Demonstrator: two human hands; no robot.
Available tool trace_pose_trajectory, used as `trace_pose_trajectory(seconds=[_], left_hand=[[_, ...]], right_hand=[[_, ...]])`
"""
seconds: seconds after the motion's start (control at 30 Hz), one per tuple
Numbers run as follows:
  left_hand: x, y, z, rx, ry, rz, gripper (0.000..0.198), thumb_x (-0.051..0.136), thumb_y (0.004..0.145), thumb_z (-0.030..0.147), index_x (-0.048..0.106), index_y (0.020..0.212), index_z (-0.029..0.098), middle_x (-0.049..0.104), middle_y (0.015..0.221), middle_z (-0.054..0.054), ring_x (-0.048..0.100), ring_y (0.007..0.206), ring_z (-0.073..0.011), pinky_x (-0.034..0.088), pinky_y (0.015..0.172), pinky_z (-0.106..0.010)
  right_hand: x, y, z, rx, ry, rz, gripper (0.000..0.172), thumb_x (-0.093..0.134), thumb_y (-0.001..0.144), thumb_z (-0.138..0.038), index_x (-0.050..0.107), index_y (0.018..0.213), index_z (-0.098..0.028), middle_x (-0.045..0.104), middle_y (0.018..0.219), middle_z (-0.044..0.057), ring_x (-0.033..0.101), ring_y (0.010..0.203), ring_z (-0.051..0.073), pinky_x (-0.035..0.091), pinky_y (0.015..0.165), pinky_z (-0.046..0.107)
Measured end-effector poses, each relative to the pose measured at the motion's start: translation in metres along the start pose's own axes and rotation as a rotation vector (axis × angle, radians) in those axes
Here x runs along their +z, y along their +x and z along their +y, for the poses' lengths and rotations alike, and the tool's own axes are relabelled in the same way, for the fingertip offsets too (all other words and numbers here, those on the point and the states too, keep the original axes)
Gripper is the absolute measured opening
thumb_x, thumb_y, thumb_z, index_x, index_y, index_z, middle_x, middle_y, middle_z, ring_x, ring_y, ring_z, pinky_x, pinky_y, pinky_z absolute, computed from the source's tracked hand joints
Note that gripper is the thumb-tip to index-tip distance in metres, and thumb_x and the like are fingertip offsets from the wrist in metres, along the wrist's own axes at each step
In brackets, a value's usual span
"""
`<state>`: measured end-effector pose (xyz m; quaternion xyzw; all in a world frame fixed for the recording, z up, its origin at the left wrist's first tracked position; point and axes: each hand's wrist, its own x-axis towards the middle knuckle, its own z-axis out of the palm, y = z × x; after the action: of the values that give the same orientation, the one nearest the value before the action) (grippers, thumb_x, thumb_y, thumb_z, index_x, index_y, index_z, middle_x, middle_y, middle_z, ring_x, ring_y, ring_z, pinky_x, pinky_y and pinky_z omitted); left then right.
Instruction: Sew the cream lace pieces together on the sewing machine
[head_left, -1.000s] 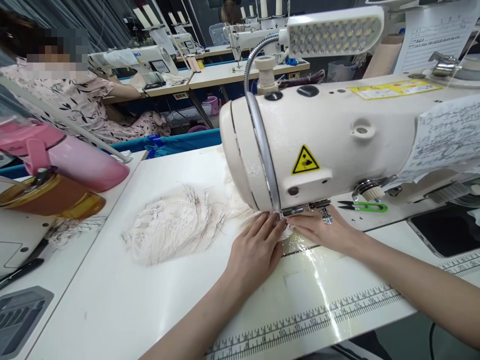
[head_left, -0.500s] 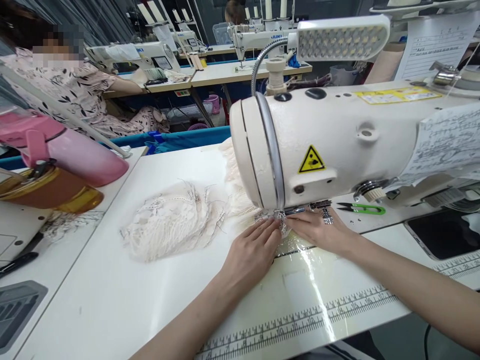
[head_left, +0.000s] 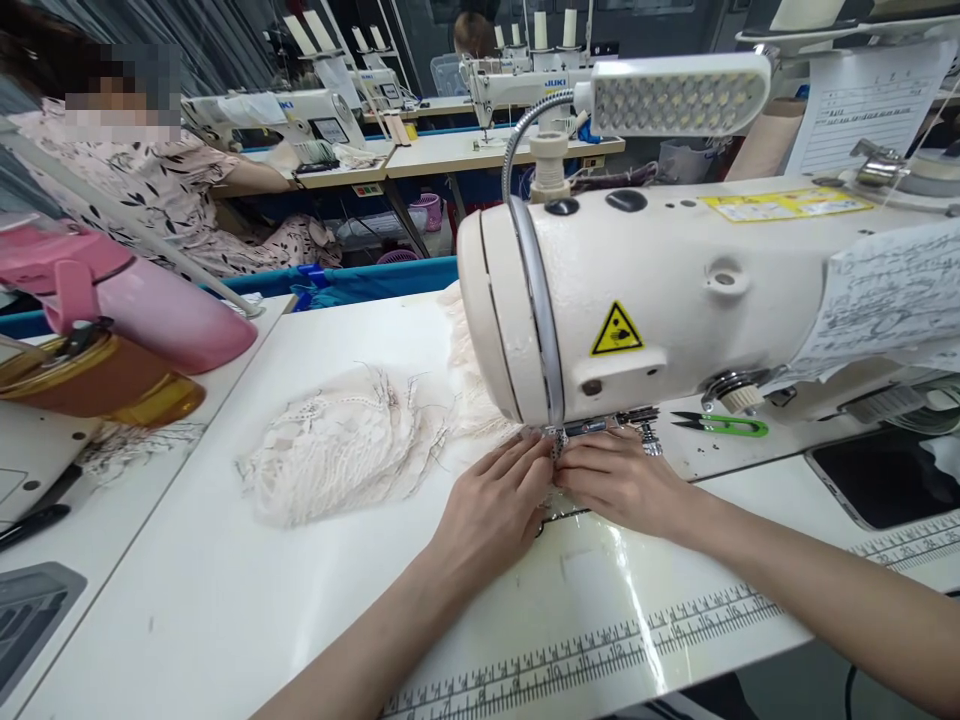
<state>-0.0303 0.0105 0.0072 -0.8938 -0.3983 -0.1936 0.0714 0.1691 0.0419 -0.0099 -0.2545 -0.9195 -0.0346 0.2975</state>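
Observation:
Under the head of a white sewing machine (head_left: pixel 645 290), my two hands meet at the needle area. My left hand (head_left: pixel 495 500) is closed with fingers together on pale lace fabric (head_left: pixel 480 405), pressing it to the bed left of the presser foot. My right hand (head_left: pixel 626 475) has its fingers bent and pinched at the lace's edge just right of the left fingertips. Only a narrow strip of lace shows between the hands; the fingertips partly hide it. More of the cream fabric runs behind the machine head.
A bundle of cream lace pieces (head_left: pixel 337 450) lies on the table to the left. Green thread snips (head_left: pixel 724 425) and a phone (head_left: pixel 885 475) are at the right. A pink bottle (head_left: pixel 150 300) and amber container (head_left: pixel 105 375) stand at left. A co-worker (head_left: pixel 150 190) sits beyond.
My right hand has shifted left and nearer to me, its fingers now more bent and close against the left hand. The left hand has moved slightly left. The view has tilted a little.

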Motion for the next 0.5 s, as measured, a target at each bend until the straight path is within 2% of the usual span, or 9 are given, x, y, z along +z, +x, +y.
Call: trace_pose_trajectory(seconds=[0.2,0.33,0.5], left_hand=[[-0.0017,-0.0010,-0.0012,-0.027,0.003,-0.036,0.029,0.044,0.073,0.007,0.057,0.098,0.013,0.060,0.123,-0.011,0.057,0.115,-0.0219,0.047,0.101,-0.037],[-0.0020,-0.0011,-0.0006,-0.029,0.026,-0.030,0.031,0.045,0.074,0.008,0.057,0.102,0.011,0.061,0.123,-0.012,0.057,0.115,-0.0230,0.049,0.099,-0.037],[-0.0018,-0.0004,0.0000,-0.036,0.047,-0.021,0.044,0.044,0.077,0.009,0.054,0.119,0.009,0.062,0.121,-0.011,0.057,0.114,-0.0238,0.050,0.097,-0.038]], right_hand=[[0.0000,0.0013,-0.0007,-0.049,0.016,0.000,0.013,0.053,0.087,-0.010,0.063,0.089,-0.019,0.068,0.085,-0.002,0.059,0.090,0.014,0.040,0.077,0.027],[-0.0017,0.0026,-0.0006,-0.043,0.001,-0.002,0.016,0.052,0.086,-0.007,0.063,0.088,-0.019,0.068,0.084,-0.001,0.059,0.090,0.014,0.040,0.078,0.026],[-0.0041,0.0030,0.0017,-0.020,0.032,-0.010,0.019,0.049,0.089,-0.009,0.064,0.085,-0.019,0.067,0.088,0.001,0.058,0.088,0.013,0.041,0.080,0.027]])
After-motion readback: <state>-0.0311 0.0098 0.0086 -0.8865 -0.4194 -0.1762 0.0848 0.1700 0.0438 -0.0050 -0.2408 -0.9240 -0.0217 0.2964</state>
